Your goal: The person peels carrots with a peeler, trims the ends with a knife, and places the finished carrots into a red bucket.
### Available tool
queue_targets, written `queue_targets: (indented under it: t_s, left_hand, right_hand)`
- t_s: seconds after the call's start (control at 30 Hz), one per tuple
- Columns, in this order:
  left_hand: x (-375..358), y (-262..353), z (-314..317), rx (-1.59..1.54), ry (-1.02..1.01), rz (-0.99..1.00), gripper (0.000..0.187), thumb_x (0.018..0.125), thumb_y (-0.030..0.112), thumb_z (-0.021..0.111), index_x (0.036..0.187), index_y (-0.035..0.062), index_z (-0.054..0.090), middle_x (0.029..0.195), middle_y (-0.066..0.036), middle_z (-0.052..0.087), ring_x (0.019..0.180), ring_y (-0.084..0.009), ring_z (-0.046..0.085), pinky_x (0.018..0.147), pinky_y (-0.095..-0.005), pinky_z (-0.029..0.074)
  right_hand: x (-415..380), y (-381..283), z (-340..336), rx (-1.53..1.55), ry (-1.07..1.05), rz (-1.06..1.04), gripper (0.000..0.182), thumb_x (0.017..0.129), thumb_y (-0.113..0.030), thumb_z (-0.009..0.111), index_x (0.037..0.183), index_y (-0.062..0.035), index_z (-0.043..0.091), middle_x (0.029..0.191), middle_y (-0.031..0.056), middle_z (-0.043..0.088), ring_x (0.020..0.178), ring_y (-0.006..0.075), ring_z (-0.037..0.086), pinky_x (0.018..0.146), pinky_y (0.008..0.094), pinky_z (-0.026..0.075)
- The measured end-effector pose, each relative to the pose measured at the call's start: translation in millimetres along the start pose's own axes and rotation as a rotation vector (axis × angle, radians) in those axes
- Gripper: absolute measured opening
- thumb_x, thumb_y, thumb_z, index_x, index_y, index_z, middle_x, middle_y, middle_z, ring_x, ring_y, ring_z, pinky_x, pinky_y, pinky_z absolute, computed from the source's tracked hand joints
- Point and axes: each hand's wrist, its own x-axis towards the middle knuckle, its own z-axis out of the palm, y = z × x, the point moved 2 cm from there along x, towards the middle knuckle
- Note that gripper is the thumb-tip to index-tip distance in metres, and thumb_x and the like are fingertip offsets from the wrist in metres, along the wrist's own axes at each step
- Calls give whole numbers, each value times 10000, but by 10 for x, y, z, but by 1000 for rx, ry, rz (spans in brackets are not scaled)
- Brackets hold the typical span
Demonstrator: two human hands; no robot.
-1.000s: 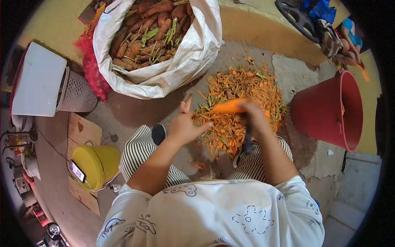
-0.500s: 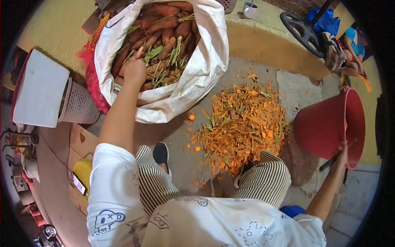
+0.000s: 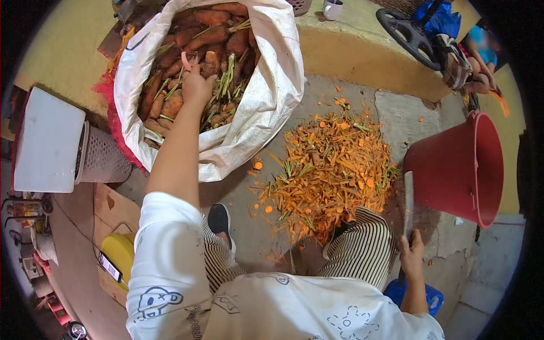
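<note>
My left hand reaches into a white woven sack full of unpeeled carrots. Its fingers are closed on a pink loop-shaped tool that looks like a peeler. A carrot with a cut end stands right at these fingers; whether they grip it too, I cannot tell. On the other side, my right hand is wrapped round the dark handle of a knife. Its long grey blade points away from me, in front of the red bucket.
A heap of carrot peelings and slices covers the floor between my feet. A perforated basket with a white lid-like board stands left. A phone lies by a yellow object. Another person sits at far right.
My left hand has shifted slightly within the sack, and the pink loop shows more clearly. My right hand has come from the bucket's rim toward my knee, with the knife now upright in view.
</note>
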Motion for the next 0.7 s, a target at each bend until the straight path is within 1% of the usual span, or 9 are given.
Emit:
queue_targets:
  t_s: [0.07, 0.17, 0.33, 0.43, 0.5, 0.53, 0.6, 0.67, 0.7]
  left_hand:
    - [-233, 204, -371, -187, -7, 60, 413, 686, 239, 619, 1032, 58, 485, 880, -145, 546, 773, -277, 534, 716, -329, 421]
    - [-638, 228, -631, -941, -209, -71, 330, 727, 202, 582, 980, 10, 490, 831, -101, 554, 728, -229, 537, 694, -306, 426]
    - [-1740, 506, -1018, -1660, -620, -448, 368, 773, 208, 390, 1053, -30, 397, 959, -156, 509, 857, -265, 527, 747, -365, 430]
    - [-2364, 661, -894, -1978, -805, -624, 436, 721, 210, 337, 1076, -39, 382, 970, -188, 497, 901, -298, 509, 788, -379, 419]
    - [-2687, 830, -838, -2060, -814, -632, 484, 717, 204, 332, 1134, -40, 337, 994, -195, 494, 928, -300, 499, 808, -383, 410]
    - [-2818, 879, -773, -2084, -863, -592, 507, 719, 202, 327, 1163, -42, 316, 1029, -198, 482, 952, -288, 487, 811, -369, 410]
    - [-3025, 978, -680, -2042, -917, -605, 506, 723, 199, 320, 1168, -43, 319, 1051, -194, 474, 957, -274, 483, 811, -353, 412]
    - [-3152, 1044, -661, -2024, -1015, -487, 479, 735, 196, 312, 1146, -46, 357, 1063, -171, 469, 962, -229, 476, 807, -315, 412]
    - [-3175, 1037, -613, -1960, -1009, -426, 507, 724, 215, 337, 1164, -37, 336, 1073, -176, 464, 968, -239, 477, 823, -325, 403]
  right_hand:
    - [-159, -233, 22, -213, -31, -22, 300, 741, -184, 563, 850, 58, 423, 685, 210, 499, 617, 246, 520, 582, 348, 415]
    - [-384, -354, 75, -393, -150, 99, 383, 678, -265, 626, 799, 44, 435, 711, 261, 537, 700, 381, 541, 602, 390, 429]
    - [-676, -489, 71, -793, -343, 35, 474, 673, -410, 596, 804, 34, 492, 702, 228, 555, 685, 359, 548, 605, 408, 439]
    - [-584, -785, 13, -594, -71, -275, 427, 712, -384, 572, 802, 29, 514, 723, 213, 561, 704, 350, 549, 605, 395, 435]
    - [-520, -1044, 197, -270, -163, -361, 365, 753, -344, 542, 817, 14, 527, 716, 196, 563, 674, 327, 551, 587, 372, 432]
    - [-450, -1104, 409, 18, -396, -257, 327, 783, -320, 518, 811, 5, 534, 700, 174, 568, 664, 274, 558, 581, 347, 427]
    - [-382, -1075, 1077, 496, -812, 95, 493, 840, -474, 316, 892, -24, 511, 723, 79, 568, 634, 201, 542, 530, 289, 421]
    - [-584, -1516, 1266, 778, -1197, 503, 521, 831, -522, 268, 888, -61, 504, 661, 59, 523, 591, 169, 501, 486, 255, 397]
    - [-591, -1540, 1348, 864, -1216, 506, 511, 830, -521, 277, 878, -67, 506, 636, 55, 502, 574, 159, 480, 474, 253, 384]
